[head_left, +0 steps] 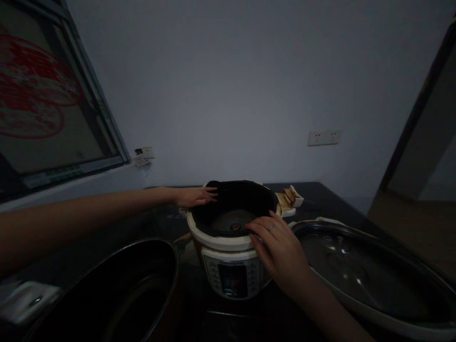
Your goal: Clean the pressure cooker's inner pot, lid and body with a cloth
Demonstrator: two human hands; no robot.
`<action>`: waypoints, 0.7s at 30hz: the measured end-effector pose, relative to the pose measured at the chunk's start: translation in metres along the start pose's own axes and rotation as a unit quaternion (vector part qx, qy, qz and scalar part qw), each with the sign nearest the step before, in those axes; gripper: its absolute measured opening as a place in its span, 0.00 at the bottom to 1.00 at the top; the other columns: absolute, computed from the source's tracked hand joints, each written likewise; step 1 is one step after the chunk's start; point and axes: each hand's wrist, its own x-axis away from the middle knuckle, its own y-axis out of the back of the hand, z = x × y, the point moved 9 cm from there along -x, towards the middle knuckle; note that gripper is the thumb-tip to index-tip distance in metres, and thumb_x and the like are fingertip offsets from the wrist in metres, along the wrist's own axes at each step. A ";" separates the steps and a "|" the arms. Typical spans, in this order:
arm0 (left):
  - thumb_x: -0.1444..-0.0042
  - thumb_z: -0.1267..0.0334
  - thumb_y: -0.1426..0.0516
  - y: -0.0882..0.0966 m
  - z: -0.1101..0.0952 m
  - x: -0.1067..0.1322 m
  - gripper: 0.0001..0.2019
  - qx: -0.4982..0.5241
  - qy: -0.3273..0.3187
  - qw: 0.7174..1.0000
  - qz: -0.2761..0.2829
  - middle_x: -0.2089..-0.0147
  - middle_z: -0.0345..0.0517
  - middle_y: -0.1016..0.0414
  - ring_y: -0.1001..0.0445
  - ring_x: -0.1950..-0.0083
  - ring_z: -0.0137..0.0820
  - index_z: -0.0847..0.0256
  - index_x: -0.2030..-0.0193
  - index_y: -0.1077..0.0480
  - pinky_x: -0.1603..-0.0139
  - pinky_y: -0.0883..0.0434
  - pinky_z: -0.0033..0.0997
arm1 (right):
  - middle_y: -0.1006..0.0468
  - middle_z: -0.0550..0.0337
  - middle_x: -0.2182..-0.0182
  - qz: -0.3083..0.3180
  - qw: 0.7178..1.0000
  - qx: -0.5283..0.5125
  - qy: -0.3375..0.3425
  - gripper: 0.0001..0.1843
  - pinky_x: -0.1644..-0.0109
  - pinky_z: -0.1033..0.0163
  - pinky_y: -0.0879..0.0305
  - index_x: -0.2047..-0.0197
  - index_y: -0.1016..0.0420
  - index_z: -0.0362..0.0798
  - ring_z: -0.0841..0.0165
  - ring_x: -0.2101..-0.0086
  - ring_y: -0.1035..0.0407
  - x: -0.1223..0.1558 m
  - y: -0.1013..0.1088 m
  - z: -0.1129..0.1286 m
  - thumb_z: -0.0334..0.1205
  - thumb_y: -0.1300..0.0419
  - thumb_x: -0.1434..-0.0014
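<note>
Electric cooker: upright on a dark, glossy counter, ahead of the person and between a dark pot and a large lid. The body is squat and rounded. The rim is off-white, thick, and discoloured brownish along its lower edge. The top stands open onto a black interior; at the bottom lies a grey plate with a small round centre piece. The front bears a silvery control panel with columns of buttons either side of a dark display, which shows a reddish patch; lettering above it is too small to read. At the right rear, a pale bracket projects, heavily stained yellow-brown.

Left hand: laid over the left rear rim, fingers extended, slightly apart and reaching over the opening; not closed.

Right hand: at the right front rim, fingers bent over the edge, thumb outside. Whether they grip or merely rest cannot be told. One finger carries a ring.

Lighting is dim; fine surface wear cannot be assessed.
</note>
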 end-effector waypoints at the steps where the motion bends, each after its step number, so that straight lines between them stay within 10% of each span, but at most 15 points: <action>1: 0.38 0.66 0.56 0.002 0.000 0.000 0.23 0.006 0.008 1.000 -0.013 0.30 0.54 0.48 0.61 0.28 0.39 0.68 0.37 0.40 0.31 0.54 0.45 | 0.23 0.56 0.61 0.001 1.000 0.000 0.001 0.11 0.41 0.44 0.39 0.55 0.29 0.46 0.65 0.58 0.29 0.000 0.000 0.000 0.32 0.49 0.37; 10: 0.52 0.73 0.47 0.011 0.015 -0.024 0.43 0.005 0.082 0.993 -0.079 0.27 0.60 0.73 0.63 0.28 0.44 0.67 0.30 0.62 0.32 0.53 0.41 | 0.23 0.55 0.61 0.004 1.000 0.001 -0.001 0.10 0.42 0.45 0.40 0.55 0.29 0.46 0.64 0.58 0.30 0.000 -0.001 0.000 0.32 0.49 0.37; 21: 0.37 0.60 0.57 0.044 0.021 -0.075 0.25 0.133 0.099 0.967 -0.196 0.35 0.54 0.37 0.37 0.36 0.38 0.67 0.36 0.43 0.38 0.42 0.35 | 0.23 0.56 0.62 -0.017 1.000 -0.004 -0.008 0.10 0.42 0.46 0.39 0.57 0.28 0.46 0.64 0.59 0.31 0.000 0.000 0.000 0.31 0.48 0.38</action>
